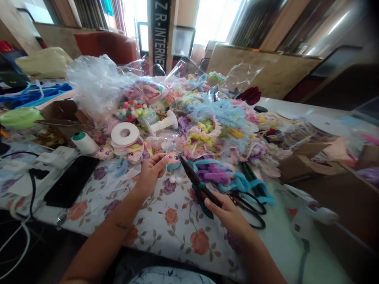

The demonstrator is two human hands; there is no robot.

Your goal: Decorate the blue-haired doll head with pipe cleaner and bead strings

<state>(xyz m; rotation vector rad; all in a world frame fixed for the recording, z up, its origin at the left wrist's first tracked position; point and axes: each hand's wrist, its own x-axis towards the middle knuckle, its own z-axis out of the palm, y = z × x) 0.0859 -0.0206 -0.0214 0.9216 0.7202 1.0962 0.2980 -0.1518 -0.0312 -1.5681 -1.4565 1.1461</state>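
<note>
My left hand [153,170] pinches a thin string of small white beads [166,152] above the flowered tablecloth. Between my two hands lies a small doll-face piece [173,159] with blue at its lower edge. Two round white beads [175,180] rest on the cloth just below it. My right hand [227,211] is wrapped round the dark green handles of long-nosed pliers [194,179], whose tips point up and left toward the doll-face piece. Black-handled scissors [251,209] lie beside my right hand, next to light blue fuzzy strips [239,181].
A heap of pastel lace and ribbons [219,118] fills the middle. White spools [124,135], a phone [72,181] and a power strip [35,177] are at left. A glue gun [308,207] and an open cardboard box [334,185] stand at right.
</note>
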